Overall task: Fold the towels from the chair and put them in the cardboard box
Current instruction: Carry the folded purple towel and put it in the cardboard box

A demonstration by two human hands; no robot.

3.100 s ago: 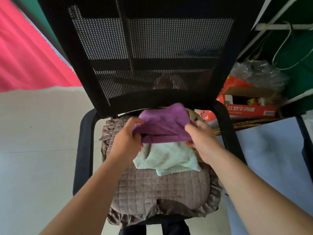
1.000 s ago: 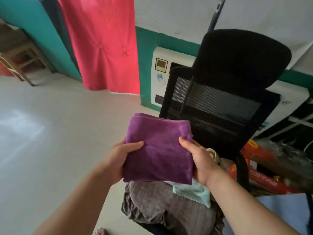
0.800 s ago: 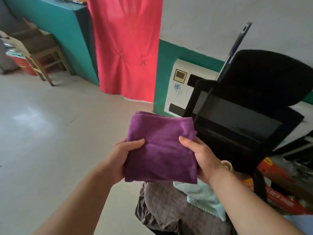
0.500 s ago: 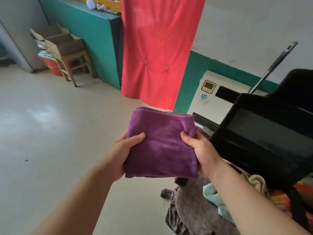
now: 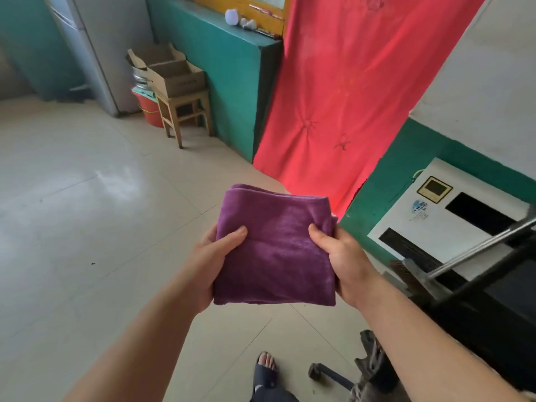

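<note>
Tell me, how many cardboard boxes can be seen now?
2: the front cardboard box on the wooden stool, the rear cardboard box directly behind it. Others may be hidden.

The scene is evenly lit by soft daylight. A pale glare patch is seen on the tiled floor (image 5: 110, 181), left of the purple towel (image 5: 275, 250). Shadows are faint. Straight lines are bent toward the edges by wide-angle distortion; slight softness is noticed throughout.

Domestic room: tiled floor (image 5: 72, 227), refrigerator (image 5: 95, 47), wooden stool (image 5: 185, 111) bearing cardboard boxes (image 5: 174, 74), red cloth (image 5: 348, 97) hanging on green-painted wall (image 5: 226, 68).
</note>
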